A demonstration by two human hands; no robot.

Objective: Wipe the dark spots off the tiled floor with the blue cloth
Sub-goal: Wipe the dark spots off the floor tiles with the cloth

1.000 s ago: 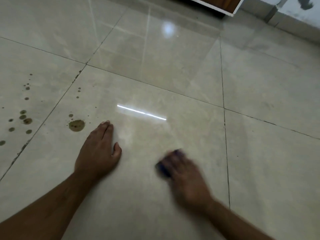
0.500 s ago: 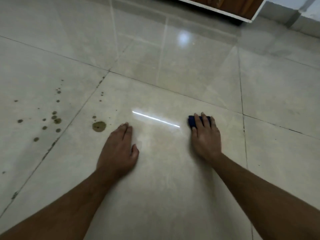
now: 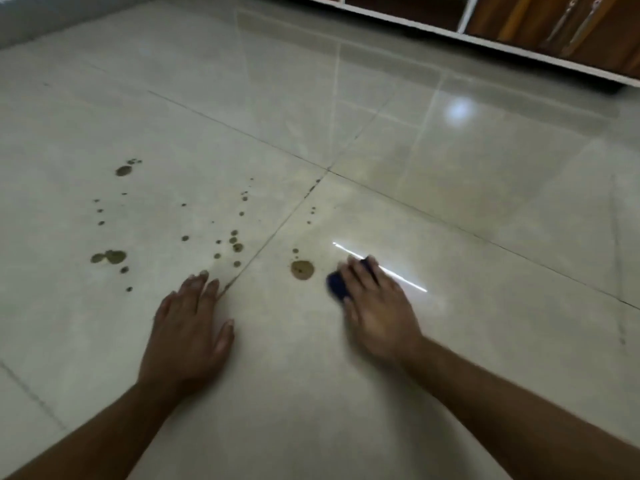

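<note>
Your right hand (image 3: 375, 308) presses the blue cloth (image 3: 336, 285) flat just beside the largest dark spot (image 3: 302, 270); your left hand (image 3: 188, 329) lies spread on the tiled floor (image 3: 450, 209) — one pass may smear, and scattered droplets (image 3: 235, 242) get missed.

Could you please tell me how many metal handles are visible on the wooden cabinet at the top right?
2. Both sit on the wooden cabinet at top right: one handle to the left, the other handle beside it. More may lie outside the frame.
</note>
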